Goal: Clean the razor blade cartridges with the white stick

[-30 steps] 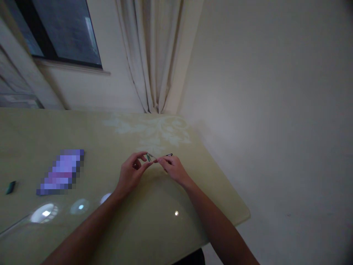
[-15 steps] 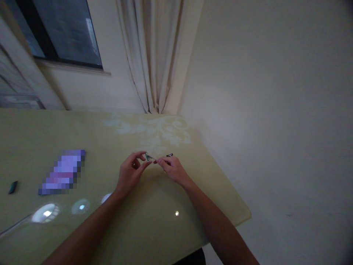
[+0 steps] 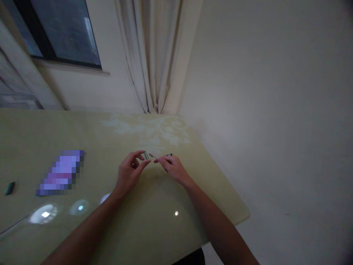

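Gripping is two-handed, with all places given relative to the white floral motif (image 3: 154,129) printed on the table (image 3: 149,235). The left hand (image 3: 131,169) is located on the near side of the motif. Its thumb and index finger are parted only by the span of a small green-and-silver piece (image 3: 146,156), which is pinched between the two fingertips and tilted. The piece is therefore located just on the near side of the motif, above the tabletop. The right hand (image 3: 172,166) is located to the right of the left hand, also on the near side of the motif. Its thumb and fingers are closed tightly on a slim pale tool (image 3: 153,156). The tool's tip points left and lies just beside the piece; contact cannot be determined. A dark end (image 3: 169,155) projects past the right-hand fingers; whether it belongs to the tool cannot be determined.

A pixelated rectangular item (image 3: 61,172) lies to the left of the motif and nearer the person. A small dark-green object (image 3: 10,188) lies farther left. Beyond the motif hangs a gathered curtain (image 3: 151,55); a window (image 3: 66,31) is located beyond and left. A plain wall (image 3: 261,110) stands to the right.
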Tool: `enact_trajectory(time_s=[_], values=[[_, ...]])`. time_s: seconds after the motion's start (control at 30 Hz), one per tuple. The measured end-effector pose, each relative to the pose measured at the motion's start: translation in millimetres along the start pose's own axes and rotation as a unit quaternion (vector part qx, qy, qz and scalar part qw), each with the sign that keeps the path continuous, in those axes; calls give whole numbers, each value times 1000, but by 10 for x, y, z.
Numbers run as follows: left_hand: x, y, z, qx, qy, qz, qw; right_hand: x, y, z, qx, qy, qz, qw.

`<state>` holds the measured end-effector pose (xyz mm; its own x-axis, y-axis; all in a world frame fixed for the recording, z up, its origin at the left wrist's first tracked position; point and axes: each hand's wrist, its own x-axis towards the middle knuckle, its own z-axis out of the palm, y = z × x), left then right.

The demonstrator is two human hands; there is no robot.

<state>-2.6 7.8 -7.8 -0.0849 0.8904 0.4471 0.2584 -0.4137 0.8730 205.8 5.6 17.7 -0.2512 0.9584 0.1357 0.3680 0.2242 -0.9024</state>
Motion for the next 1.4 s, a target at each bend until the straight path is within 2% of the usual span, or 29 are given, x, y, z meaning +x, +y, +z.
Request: enact_trajectory(time_s=[0.13,0.33,0.5,0.63,0.8,0.97,1.1,1.3,1.4], values=[[2,0,0,-1,5,2,1000,-16,-22,19,10,-30,-13,999],[14,-13,-1,6,9,2,1000,-2,-6,6,1,10,5,1000],[5,11,3,1,12,2,1000,-3,-3,22,12,-27,-6,1000],[5,13,3,-4,8,1,1000,5,5,-1,-13,1,2,1000],[-2,2,4,-2,0,10,1000,-2,-17,-5,3,-22,-9,1000],[-11,2,4,-4,-15,9,1000,-4,-36,-25,-25,9,2,1000],[-21,29,10,-7,-18,19,1000,-14,-44,-24,-9,-29,-24,999],[-31,28,9,-9,-29,13,999,-12,-38,-43,-33,25,2,999],[-33,22,14,-14,-27,15,999,-12,-37,-34,-18,5,-19,1000]])
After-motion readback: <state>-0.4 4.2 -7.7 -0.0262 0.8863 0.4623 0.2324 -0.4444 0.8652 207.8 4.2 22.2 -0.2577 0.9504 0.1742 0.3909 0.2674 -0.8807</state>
